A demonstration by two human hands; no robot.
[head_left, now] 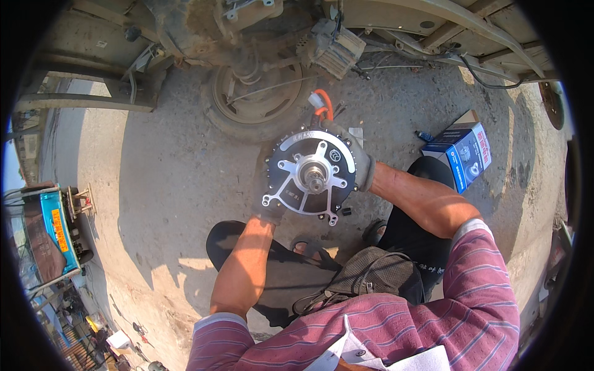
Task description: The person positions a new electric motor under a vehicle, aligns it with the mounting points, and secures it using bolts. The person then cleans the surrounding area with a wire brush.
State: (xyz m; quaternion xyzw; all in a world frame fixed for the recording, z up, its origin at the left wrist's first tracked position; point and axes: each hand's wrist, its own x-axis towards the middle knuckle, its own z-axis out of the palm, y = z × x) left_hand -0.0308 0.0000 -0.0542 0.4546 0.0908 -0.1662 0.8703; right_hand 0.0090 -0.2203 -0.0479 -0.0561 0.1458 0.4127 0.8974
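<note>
A round motor (291, 176), black with silver bracket arms and a shaft at its centre, is held face up over my crossed legs. Orange cables (328, 105) with a white connector stick out from its top. My left hand (267, 207), in a grey glove, grips the motor at its lower left; its fingers are largely hidden behind it. My right hand (362, 164), also gloved, is wrapped round the upper right edge. A small black piece (346, 211) lies on the ground just beyond the rim.
Above are a vehicle underside with a dusty wheel (241, 105), a finned box (334, 49) and hanging wires. A blue-and-white cardboard box (458, 154) lies at the right beside my knee. A teal cart (54, 235) stands at the left, with clutter behind it.
</note>
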